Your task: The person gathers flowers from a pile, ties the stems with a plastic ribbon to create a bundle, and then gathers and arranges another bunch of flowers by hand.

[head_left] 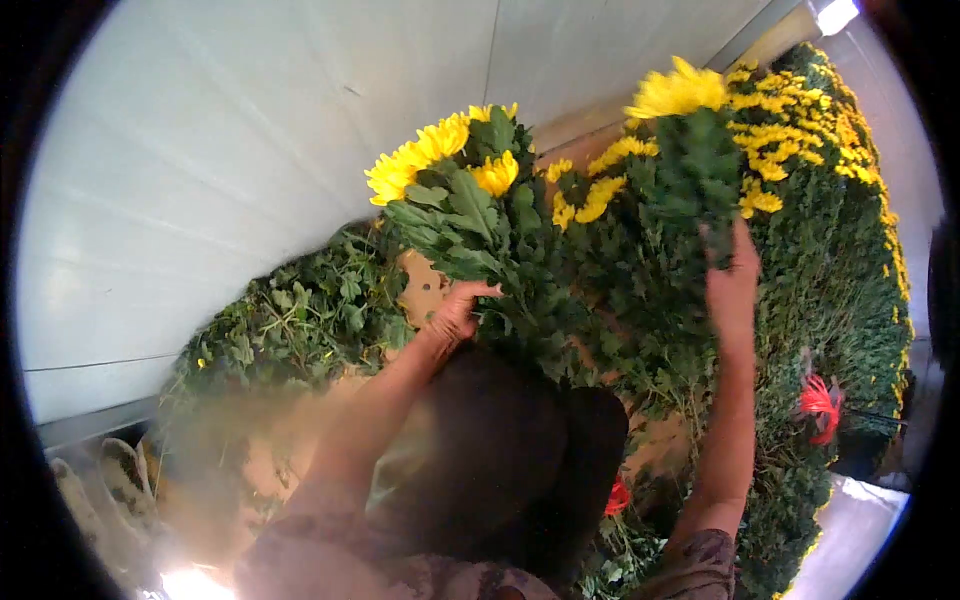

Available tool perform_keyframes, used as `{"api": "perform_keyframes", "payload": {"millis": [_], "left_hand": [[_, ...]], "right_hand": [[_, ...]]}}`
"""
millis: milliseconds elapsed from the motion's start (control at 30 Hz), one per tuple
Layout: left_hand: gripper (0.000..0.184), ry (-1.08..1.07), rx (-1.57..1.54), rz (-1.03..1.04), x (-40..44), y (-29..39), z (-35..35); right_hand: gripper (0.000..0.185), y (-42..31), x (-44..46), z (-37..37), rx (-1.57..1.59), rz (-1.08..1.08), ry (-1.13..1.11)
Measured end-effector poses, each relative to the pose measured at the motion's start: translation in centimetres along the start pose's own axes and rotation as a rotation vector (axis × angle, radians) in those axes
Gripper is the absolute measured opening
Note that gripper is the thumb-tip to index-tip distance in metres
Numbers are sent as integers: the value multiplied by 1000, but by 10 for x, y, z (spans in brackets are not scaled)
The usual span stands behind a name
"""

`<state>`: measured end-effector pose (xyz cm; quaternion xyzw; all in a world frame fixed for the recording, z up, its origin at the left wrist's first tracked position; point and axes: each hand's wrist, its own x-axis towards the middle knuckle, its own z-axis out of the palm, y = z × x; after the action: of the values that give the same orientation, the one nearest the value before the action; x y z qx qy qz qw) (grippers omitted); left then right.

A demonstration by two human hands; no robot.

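My left hand [462, 308] is closed around the stems of a bunch of yellow chrysanthemums [470, 205]. Several large blooms top this bunch, which leans toward the upper left over dark green leaves. On the right, my right hand [735, 268] grips a yellow chrysanthemum [682, 92] by its leafy stem, with the bloom raised above the fingers. Whether it is one stem or more I cannot tell, since leaves hide that and motion smears the flower a little. The two hands are apart.
A tall stack of yellow chrysanthemums [820, 210] fills the right side. Cut leaves and stems [300, 315] lie in a heap on the left, beside a pale wall panel [250, 130]. Red ties [820, 408] hang at the right. My dark-clad knees [500, 440] are below my hands.
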<state>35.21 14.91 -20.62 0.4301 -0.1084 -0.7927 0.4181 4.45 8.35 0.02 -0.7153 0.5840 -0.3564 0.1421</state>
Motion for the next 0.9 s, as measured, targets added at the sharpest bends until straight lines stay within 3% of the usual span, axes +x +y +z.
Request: {"api": "perform_keyframes", "payload": {"millis": [67,133,200,300,433,467,533,567,600,633,667,733,767,833,900], "left_hand": [[24,36,92,138,-26,22,46],[26,-81,-121,61,-35,38,72],[30,-136,-121,142,-43,48,88],[40,-204,-146,276,-63,68,106],[38,-304,-42,305,-96,93,124],[36,-354,313,640,-89,90,118],[34,-421,690,984,-102,98,115],[33,-252,1343,1112,-114,107,114],[35,-219,1543,1184,-131,115,119],[37,-218,1501,1186,-144,123,129],[39,-218,1457,1191,-166,133,144],[44,-239,1401,1215,-215,154,182],[46,-255,1397,1235,-242,162,202],[50,-292,1420,1286,-297,176,240],[55,-345,1463,1305,-348,183,274]], "right_hand": [[65,-70,-4,21,93,-21,-116],[65,-85,-13,53,-147,-174,-190],[65,-92,-28,82,-52,-147,-127],[62,-145,-31,49,13,-191,-38],[57,-189,-39,15,20,-303,135],[55,-203,-43,1,118,-271,113],[53,-218,-61,-19,214,-238,126],[50,-214,-73,-18,191,-186,214],[48,-224,-83,-25,173,-139,305],[49,-232,-93,-38,372,-120,214],[50,-229,-102,-40,284,-34,264],[47,-251,-118,-59,624,-126,312],[47,-260,-123,-69,628,-136,348],[42,-272,-130,-84,895,-162,260],[39,-296,-137,-89,1193,-70,460]]}}
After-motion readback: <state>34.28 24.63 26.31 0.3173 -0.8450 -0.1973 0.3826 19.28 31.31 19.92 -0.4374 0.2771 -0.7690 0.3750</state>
